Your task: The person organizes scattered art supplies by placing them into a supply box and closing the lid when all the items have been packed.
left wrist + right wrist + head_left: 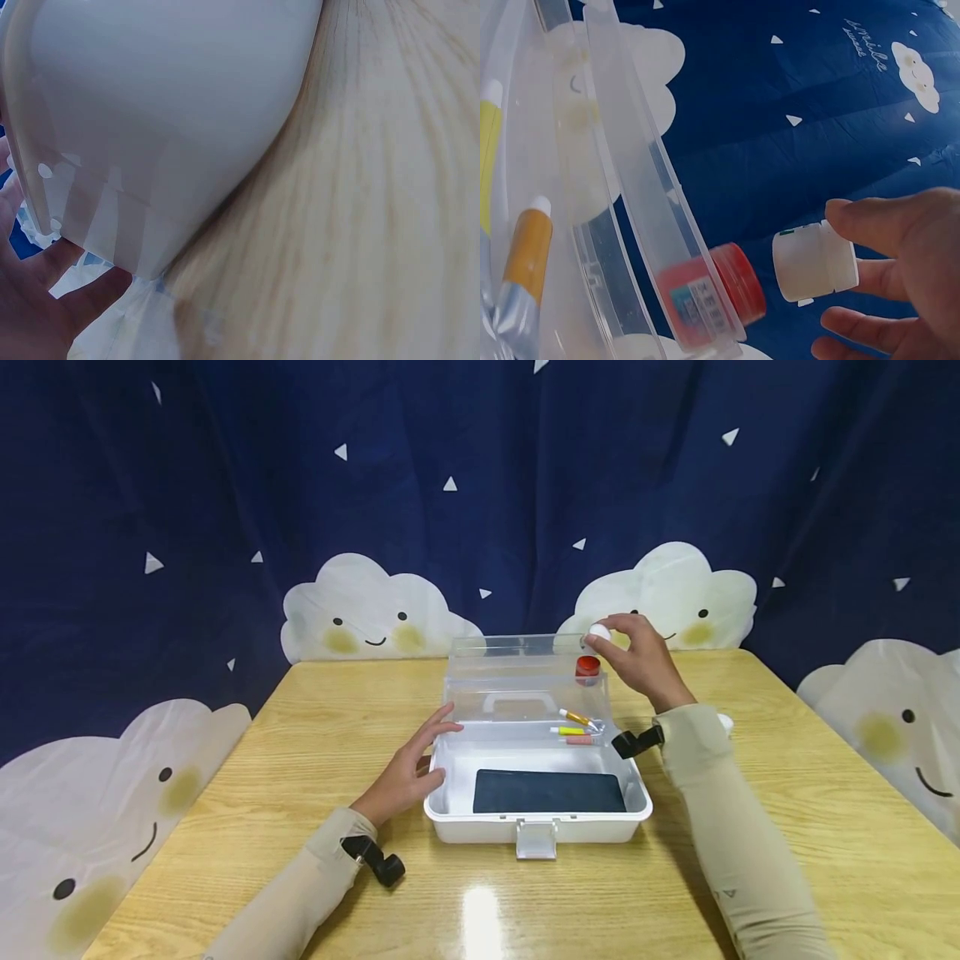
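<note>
My right hand pinches a small white jar between thumb and fingers, above the far right corner of a white plastic box. The box stands with its translucent lid and trays raised. Close by that jar, a red jar sits in the top tray. Spread fingers of my left hand touch the box's left side. Lower down, an orange tube, a yellow tube and a pink tube lie in a tray. A dark flat rectangle lies inside the box's base.
The box stands on a wooden table, its front latch hanging down. A white rounded object is partly hidden behind my right sleeve. Behind the table hangs a dark blue curtain with clouds and triangles.
</note>
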`<state>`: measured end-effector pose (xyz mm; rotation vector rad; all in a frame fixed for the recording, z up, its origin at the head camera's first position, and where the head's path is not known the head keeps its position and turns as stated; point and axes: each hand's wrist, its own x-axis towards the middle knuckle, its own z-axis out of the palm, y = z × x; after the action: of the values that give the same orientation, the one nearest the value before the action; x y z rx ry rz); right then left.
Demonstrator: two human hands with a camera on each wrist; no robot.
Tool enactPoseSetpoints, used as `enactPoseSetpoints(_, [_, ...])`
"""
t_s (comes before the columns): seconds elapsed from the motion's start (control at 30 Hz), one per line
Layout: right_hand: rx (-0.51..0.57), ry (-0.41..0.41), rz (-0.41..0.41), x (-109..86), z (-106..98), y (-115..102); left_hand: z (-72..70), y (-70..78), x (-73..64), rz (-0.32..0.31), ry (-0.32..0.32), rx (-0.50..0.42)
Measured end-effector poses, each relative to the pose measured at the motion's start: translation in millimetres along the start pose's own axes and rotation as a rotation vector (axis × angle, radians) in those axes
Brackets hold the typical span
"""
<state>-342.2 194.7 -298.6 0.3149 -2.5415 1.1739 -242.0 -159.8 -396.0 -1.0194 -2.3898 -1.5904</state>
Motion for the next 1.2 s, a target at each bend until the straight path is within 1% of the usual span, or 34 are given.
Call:
enactPoseSetpoints(0.23, [0.002, -0.002, -0.064, 4.6, 8.7, -3.9, -0.5, -0.4, 0.4, 0.015, 0.001, 0.000])
enactPoseSetpoints(0.3, [-0.001, -0.010, -0.063, 5.8, 11.3, -4.6, -0.5, -0.7, 0.4, 0.020, 0.005, 0.001])
enactPoseSetpoints(0.47, [-0.002, -0.048, -0.009, 7.5, 17.9, -3.7, -0.3, -1.8, -0.1, 0.021, 0.004, -0.002])
enactPoseSetpoints(0.67, [0.001, -0.073, -0.006, 8.2, 24.9, -5.6, -0.5, -1.1, -0.1, 0.005, 0.002, -0.005])
enactPoseSetpoints(0.87, [-0.008, -0.096, 0.020, 8.7, 30.0, -7.1, -1.3, 0.8, 0.6, -0.003, 0.000, -0.015])
enactPoseSetpoints(1.07, [0.029, -0.142, 0.044, 7.5, 33.8, -4.4, -0.9, 1.9, 0.3, -0.007, -0.001, -0.007])
enactPoseSetpoints(1.2, [0.047, -0.167, 0.073, 7.6, 36.9, -3.9, -0.9, 0.9, 0.1, -0.007, 0.001, -0.020])
